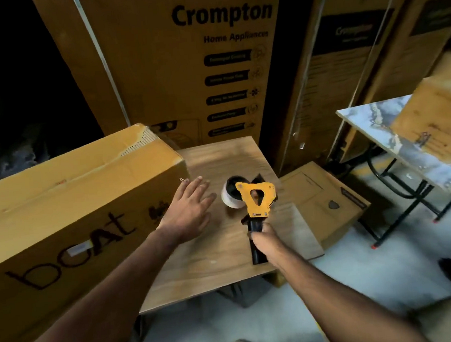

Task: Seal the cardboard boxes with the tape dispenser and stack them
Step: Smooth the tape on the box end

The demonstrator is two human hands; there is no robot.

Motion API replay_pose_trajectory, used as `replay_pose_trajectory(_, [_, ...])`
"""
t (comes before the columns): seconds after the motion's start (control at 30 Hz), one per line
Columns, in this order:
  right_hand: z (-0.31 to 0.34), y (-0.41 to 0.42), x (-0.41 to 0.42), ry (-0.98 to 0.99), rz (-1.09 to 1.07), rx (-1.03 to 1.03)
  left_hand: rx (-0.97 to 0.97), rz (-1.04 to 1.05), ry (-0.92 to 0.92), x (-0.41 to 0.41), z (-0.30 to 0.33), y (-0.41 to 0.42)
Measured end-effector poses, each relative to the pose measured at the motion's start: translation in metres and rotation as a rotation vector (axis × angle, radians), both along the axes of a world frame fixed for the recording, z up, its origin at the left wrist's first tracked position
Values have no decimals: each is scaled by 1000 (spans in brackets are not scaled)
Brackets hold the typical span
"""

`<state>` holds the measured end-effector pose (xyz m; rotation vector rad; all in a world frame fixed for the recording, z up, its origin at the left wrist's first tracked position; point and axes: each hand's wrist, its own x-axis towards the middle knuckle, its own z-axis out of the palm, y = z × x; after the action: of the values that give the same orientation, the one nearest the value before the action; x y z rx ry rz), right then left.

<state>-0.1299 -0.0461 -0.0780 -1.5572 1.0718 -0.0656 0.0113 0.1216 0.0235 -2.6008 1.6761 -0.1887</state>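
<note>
Over the wooden surface (227, 266) the right hand (266, 242) has its grip clamped on the tape dispenser (253, 204) handle; left hand (188, 211) hovers, fingers apart, beside the long cardboard box (67, 212); steady box w/ left, start tape at seam end, press firm.

Wooden table (213, 267) carries long "boat" cardboard box (67, 212) on its left; marble-top folding table (373, 122) carries a tilted box (438, 122); flat box (322, 200) on floor (351, 282).
</note>
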Motion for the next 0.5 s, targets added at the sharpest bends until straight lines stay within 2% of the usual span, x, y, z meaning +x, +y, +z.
replay_pose_trajectory(0.13, [-47, -21, 5, 204, -68, -193, 118, -18, 70, -13, -12, -12])
replay_pose_trajectory(0.27, [-49, -23, 2, 214, -65, -316, 135, -10, 101, -12, -14, -13])
replay_pose_trajectory(0.33, [-38, -17, -1, 234, -136, -463, 110, 2, 125, -10, -14, -13])
replay_pose_trajectory(0.4, [-18, -5, 0, 150, -248, -614, 32, 2, 169, -7, -13, -10])
replay_pose_trajectory(0.5, [12, 14, 20, -181, -207, -738, -234, -41, 57, -4, -5, -6])
